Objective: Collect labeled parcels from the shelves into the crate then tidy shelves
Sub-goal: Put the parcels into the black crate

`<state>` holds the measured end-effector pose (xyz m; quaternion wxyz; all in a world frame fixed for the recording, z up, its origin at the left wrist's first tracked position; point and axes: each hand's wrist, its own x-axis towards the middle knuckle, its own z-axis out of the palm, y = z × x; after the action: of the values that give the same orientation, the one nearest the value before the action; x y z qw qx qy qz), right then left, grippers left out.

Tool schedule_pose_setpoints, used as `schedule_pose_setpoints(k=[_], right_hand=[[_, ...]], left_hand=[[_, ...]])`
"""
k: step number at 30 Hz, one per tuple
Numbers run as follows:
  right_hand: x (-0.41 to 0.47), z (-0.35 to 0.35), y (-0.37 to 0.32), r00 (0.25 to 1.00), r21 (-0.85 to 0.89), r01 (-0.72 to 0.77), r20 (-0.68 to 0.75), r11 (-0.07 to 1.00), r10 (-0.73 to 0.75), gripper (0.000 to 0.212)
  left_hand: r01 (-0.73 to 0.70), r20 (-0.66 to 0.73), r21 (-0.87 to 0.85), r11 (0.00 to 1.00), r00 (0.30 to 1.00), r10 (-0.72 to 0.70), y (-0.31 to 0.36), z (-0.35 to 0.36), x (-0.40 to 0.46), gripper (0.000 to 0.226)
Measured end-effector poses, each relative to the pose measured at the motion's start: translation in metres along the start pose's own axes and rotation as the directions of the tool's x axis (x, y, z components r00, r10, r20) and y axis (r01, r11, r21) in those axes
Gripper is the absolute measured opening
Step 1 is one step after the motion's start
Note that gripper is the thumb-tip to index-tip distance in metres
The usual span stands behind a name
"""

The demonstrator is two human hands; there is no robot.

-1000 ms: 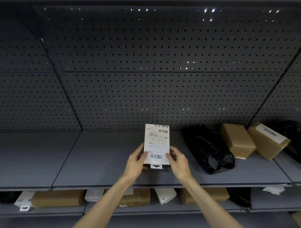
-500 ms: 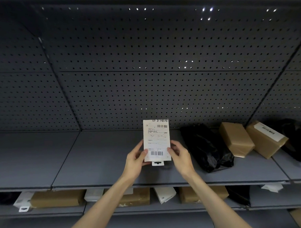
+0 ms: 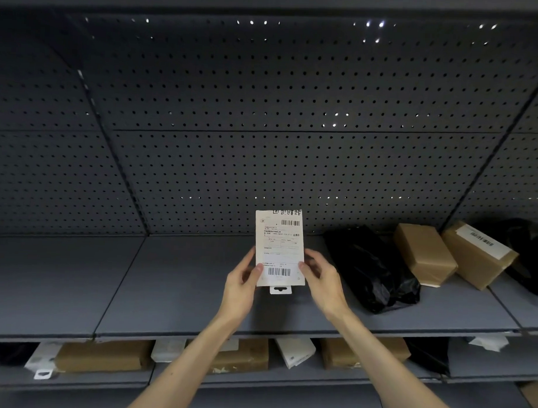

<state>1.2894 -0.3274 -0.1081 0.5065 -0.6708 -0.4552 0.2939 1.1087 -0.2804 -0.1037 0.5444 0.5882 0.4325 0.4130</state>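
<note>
we hold the white labeled parcel [image 3: 280,248] up over the shelf [image 3: 179,280], our left hand [image 3: 240,280] and right hand [image 3: 321,279] each pinching a side, so we think it next goes down into the crate, which we cannot see.

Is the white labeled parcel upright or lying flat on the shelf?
Upright: both hands hold the white parcel by its lower edges, label facing the camera, hang tab at the bottom.

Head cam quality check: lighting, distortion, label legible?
Head view: dim overall, bright pinpricks through pegboard holes; wide-angle bends shelf uprights outward; white labeled parcel held in both hands is brightest, barcodes visible, small print too soft to read; black bag loses detail.
</note>
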Motion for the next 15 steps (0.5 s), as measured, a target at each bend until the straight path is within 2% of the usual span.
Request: schedule_pose_setpoints(k=[8,15], right_hand=[[0.018,-0.01,-0.053,0.989,0.092,0.14,-0.069,0.986,-0.134,0.03],[0.036,-0.024,-0.092,0.961,0.08,0.26,-0.119,0.962,-0.25,0.031]], left_hand=[[-0.158,-0.018,-0.022,0.987,0.987,0.158,0.052,-0.004,0.017,0.043],[-0.287,-0.015,-0.027,0.958,0.958,0.287,0.097,-0.008,0.034,0.044]])
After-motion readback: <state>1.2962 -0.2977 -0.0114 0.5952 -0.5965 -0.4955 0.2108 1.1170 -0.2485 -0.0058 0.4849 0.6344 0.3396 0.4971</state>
